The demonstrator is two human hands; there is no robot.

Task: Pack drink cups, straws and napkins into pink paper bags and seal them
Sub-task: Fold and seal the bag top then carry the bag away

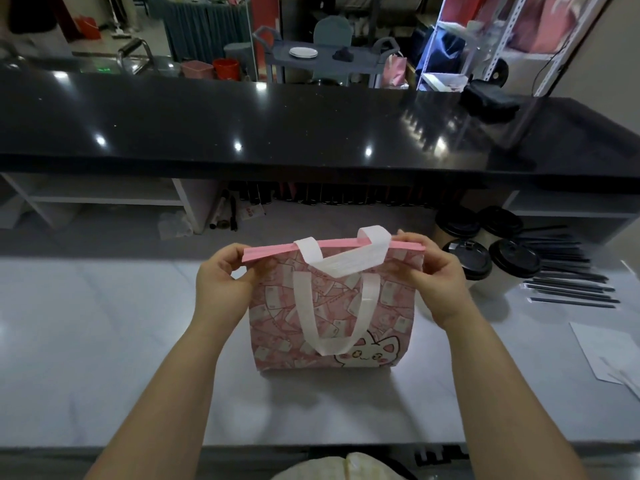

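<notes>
A pink paper bag (277, 327) printed with a cartoon cat stands upright on the white counter (104, 341), its top edges pressed together. Its white handles hang over the front. My left hand (221, 282) pinches the top left corner of the bag. My right hand (426, 271) pinches the top right corner. To the right stand several white drink cups with black lids (512, 265). Black straws (568, 271) lie in a pile beyond them. White napkins (602, 351) lie at the right edge.
A raised black countertop (277, 126) runs across behind the work surface, with open white shelves (104, 199) beneath it. Pens and small items (225, 213) lie under the ledge. The counter's front edge is near my body.
</notes>
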